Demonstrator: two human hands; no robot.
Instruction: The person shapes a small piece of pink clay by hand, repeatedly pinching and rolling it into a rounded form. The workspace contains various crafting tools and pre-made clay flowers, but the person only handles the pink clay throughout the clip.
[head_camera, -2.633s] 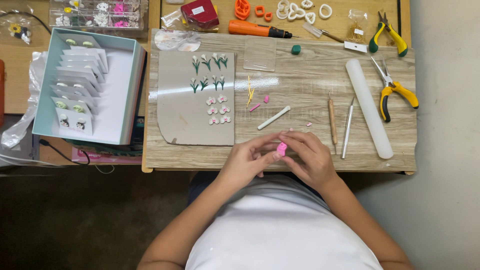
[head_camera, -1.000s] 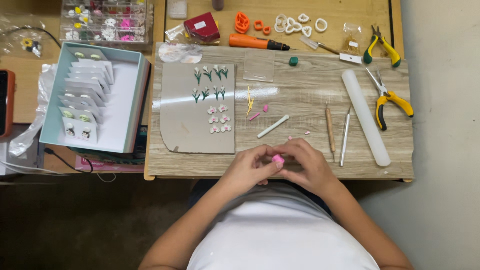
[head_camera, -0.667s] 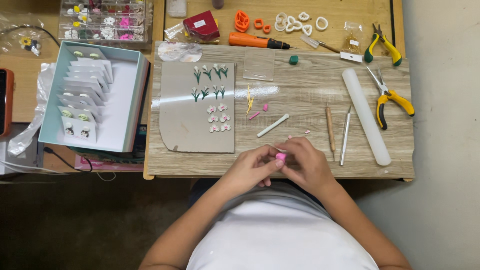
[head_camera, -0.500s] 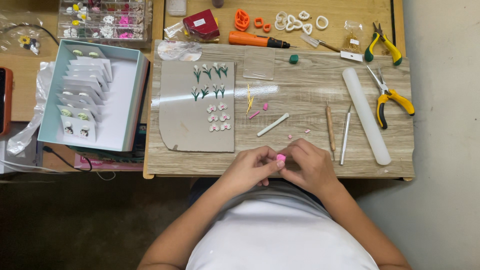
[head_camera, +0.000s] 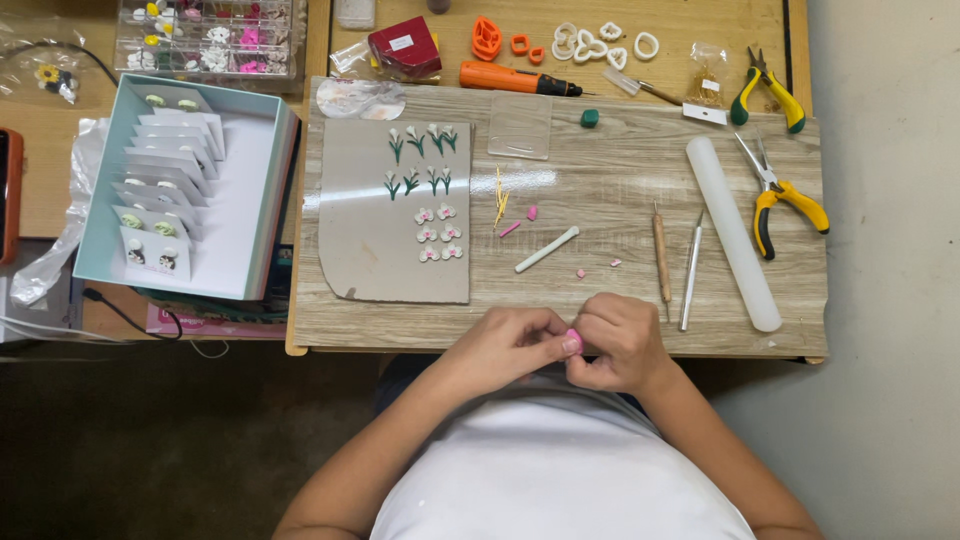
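Observation:
My left hand (head_camera: 510, 345) and my right hand (head_camera: 620, 342) meet at the near edge of the wooden board (head_camera: 620, 180), fingertips pinched together on a small pink clay piece (head_camera: 573, 342). Both hands hold it between them. Just beyond the hands, on the board, lie tiny pink crumbs (head_camera: 597, 268), a white clay stick (head_camera: 547, 249) and a grey mat (head_camera: 395, 215) carrying small green-stemmed flowers and pink-white blossoms.
A white roller (head_camera: 733, 232), two thin sculpting tools (head_camera: 676, 260) and yellow-handled pliers (head_camera: 785, 195) lie at the right. A pale blue box (head_camera: 250, 190) of earring cards stands left. Orange cutters (head_camera: 487, 37), white heart cutters (head_camera: 600, 42), an orange knife (head_camera: 515, 78) and a bead organiser (head_camera: 205, 35) line the far edge.
My hands stay at the board's near edge working the pink piece; the fingers shift slightly around it. Nothing else on the board has moved.

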